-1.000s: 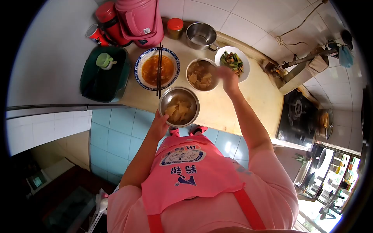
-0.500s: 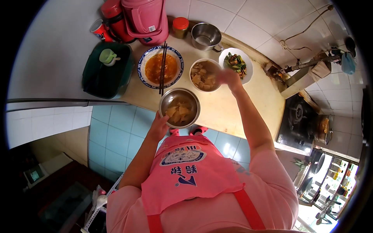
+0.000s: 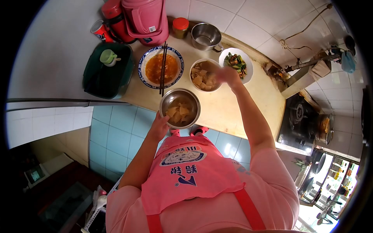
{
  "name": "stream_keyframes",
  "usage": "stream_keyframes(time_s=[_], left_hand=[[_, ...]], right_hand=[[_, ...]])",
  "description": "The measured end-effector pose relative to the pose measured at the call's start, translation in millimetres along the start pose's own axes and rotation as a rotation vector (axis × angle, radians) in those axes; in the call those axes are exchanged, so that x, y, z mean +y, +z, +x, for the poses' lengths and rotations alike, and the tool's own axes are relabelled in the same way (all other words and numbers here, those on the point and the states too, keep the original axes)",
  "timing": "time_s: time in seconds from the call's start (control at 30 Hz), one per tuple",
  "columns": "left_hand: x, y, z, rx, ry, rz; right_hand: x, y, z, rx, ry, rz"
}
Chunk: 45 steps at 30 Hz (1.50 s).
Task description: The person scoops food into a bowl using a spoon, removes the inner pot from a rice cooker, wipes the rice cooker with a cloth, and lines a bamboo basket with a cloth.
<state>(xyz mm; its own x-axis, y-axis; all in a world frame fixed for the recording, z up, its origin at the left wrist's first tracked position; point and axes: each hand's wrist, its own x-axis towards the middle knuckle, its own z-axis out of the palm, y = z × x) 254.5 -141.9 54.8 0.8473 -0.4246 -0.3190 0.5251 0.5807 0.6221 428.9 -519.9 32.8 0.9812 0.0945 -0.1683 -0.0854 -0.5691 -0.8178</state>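
Observation:
My left hand (image 3: 159, 126) grips the rim of a stainless steel bowl (image 3: 175, 97) at the counter's near edge, with the thumb inside. Pale brownish flat slices (image 3: 178, 113) lie in the bottom of it. Smeared by motion, my right hand (image 3: 228, 76) is at the right side of a white-rimmed bowl (image 3: 191, 72). That bowl contains similar pieces (image 3: 202, 80) in brownish liquid. The right fingers are too blurred to make out, and so is anything in them.
A blue-patterned bowl (image 3: 143, 64) of orange-red food has dark chopsticks (image 3: 164, 64) across it. Greens lie on a white plate (image 3: 248, 66). Behind stand a steel pot (image 3: 206, 35), a red-lidded jar (image 3: 180, 28) and a pink bucket (image 3: 145, 19). A dark green basin (image 3: 91, 72) is left, a stove (image 3: 297, 112) right.
Hardly anything differs. The right hand stays blurred at the white-rimmed bowl's right side, and the pieces there look slightly shifted. The left hand keeps hold of the steel bowl.

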Motion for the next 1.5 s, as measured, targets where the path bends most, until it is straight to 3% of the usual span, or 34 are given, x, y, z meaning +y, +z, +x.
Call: stream_keyframes(time_s=[0.07, 0.13, 0.23, 0.33, 0.47, 0.57, 0.63, 0.73, 1.5], left_hand=[[1, 1, -1, -0.004, 0.001, 0.001], [0, 0, -1, 0.009, -0.001, -0.001], [3, 3, -2, 0.006, 0.002, -0.003], [1, 1, -1, -0.001, 0.001, -0.004], [-2, -1, 0, 0.009, 0.005, -0.008], [-2, 0, 1, 0.014, 0.001, -0.014], [0, 5, 2, 0.033, 0.003, -0.034], [3, 11, 2, 0.049, 0.008, -0.055], [6, 15, 8, 0.052, -0.013, -0.058]], right_hand=[[6, -2, 0, 0.005, -0.018, 0.065], [-13, -11, -7, 0.024, 0.128, 0.331], [-30, -18, -14, -0.001, 0.165, 0.411], [-39, -14, -17, -0.043, 0.058, 0.132], [-25, -4, -12, -0.036, 0.108, 0.287], [-22, -3, -10, -0.012, 0.188, 0.114], [-19, -6, -11, -0.018, 0.254, 0.444], [-18, -10, -13, 0.028, 0.332, 0.658], [-8, -7, -35, 0.103, 0.296, 0.889]])
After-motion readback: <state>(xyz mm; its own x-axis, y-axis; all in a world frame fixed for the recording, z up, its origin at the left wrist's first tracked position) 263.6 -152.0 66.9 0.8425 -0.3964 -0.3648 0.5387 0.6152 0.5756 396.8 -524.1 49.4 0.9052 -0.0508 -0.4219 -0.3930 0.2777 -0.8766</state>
